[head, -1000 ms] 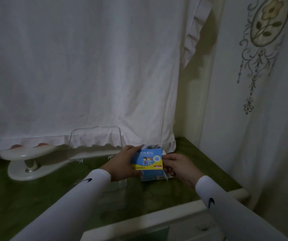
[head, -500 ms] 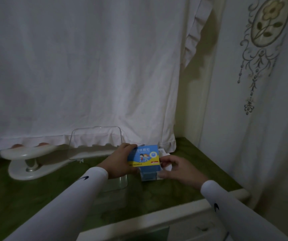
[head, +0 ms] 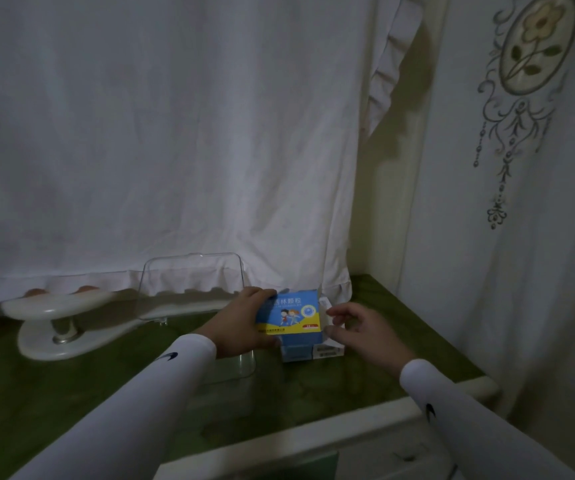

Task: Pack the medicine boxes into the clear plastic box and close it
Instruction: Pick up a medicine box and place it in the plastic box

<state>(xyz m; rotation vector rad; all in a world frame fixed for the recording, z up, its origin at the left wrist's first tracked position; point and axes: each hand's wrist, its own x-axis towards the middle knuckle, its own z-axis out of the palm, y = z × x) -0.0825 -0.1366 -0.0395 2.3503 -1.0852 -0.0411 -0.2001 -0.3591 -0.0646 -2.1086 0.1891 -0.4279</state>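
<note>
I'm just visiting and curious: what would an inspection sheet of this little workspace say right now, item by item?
Surface: green tabletop with a pale front edge.
Job's things: blue and yellow medicine box held above other medicine boxes; clear plastic box beside them, its clear lid standing open.
Clutter: white two-tier stand at the left.
Hands: left hand grips the blue and yellow medicine box; right hand is near the boxes, fingers relaxed, holding nothing.
Cables: nothing seen.
Surroundings: white curtain behind; embroidered fabric on the right.
</note>
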